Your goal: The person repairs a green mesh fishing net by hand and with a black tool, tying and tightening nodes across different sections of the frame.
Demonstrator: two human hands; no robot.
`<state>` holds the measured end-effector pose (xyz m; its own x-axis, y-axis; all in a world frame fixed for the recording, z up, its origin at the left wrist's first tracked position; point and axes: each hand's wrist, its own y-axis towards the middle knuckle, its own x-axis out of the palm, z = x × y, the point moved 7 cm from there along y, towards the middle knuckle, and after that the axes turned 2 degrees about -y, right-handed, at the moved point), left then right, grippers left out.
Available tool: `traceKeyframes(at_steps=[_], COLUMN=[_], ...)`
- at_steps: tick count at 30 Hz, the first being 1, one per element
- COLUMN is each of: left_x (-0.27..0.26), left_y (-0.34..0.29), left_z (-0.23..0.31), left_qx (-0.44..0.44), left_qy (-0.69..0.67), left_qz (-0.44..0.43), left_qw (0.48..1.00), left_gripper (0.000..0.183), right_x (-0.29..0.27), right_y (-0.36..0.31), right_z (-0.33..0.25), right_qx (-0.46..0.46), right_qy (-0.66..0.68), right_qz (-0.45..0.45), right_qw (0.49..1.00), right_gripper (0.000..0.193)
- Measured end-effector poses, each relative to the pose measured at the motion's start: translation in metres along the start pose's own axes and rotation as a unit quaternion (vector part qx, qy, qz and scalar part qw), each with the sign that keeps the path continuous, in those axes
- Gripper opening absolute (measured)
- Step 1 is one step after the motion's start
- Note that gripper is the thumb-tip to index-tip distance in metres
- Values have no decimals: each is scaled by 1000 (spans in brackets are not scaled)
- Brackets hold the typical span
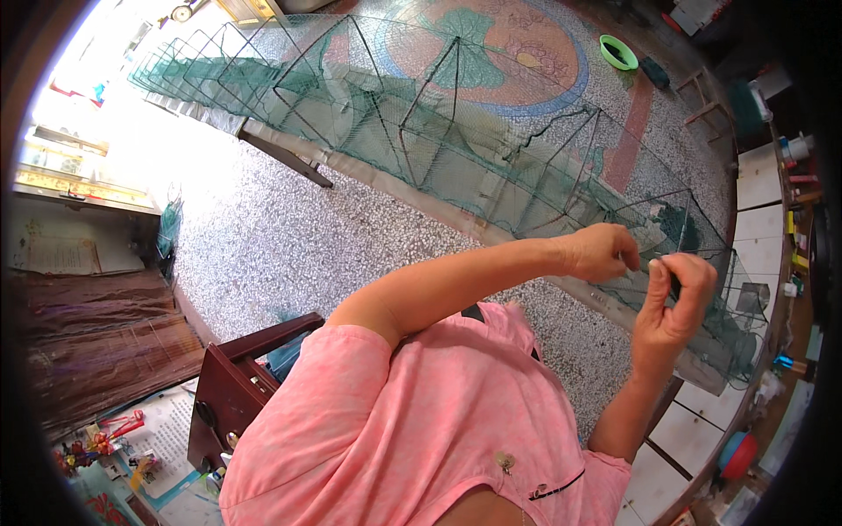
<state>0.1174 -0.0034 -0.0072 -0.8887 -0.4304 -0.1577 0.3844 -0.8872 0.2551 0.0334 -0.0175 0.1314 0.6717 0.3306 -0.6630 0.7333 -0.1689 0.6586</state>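
A long green mesh net trap (478, 162) with dark wire frames stretches diagonally along a narrow, pale-topped table (412, 184). Over its right-hand end, my two hands work close together, not quite touching. My left hand (605, 252) reaches across from the left with its fingers curled inward; whatever they grip is too small to make out. Beside it, my right hand (675, 302) is raised in a pinch, thumb against the fingers. A small dark bit shows between them, but its kind is unclear. Bunched darker green netting (675, 226) lies just beyond my hands.
Past the table, a light green basin (618, 53) rests on the speckled floor (289, 237), near a wooden stool (706, 110). At my left is a dark red wooden drawer (232, 386). A cluttered shelf (794, 263) runs along the right, with a red and blue bowl (737, 456).
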Motion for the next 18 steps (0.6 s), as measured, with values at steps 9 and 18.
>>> traceKeyframes(at_steps=[9,18], left_x=[-12,-25], left_y=[1,8], left_z=[4,9], left_qx=[-92,-11], left_qy=[-122,-39], left_qz=[-19,98], left_qw=[988,994], left_gripper=[23,16], right_x=[40,49], right_y=[-62,-51], right_z=[120,123], right_qx=[272,231], right_qy=[167,285], right_qz=[-142,-195], right_qw=[937,909], right_gripper=[17,28])
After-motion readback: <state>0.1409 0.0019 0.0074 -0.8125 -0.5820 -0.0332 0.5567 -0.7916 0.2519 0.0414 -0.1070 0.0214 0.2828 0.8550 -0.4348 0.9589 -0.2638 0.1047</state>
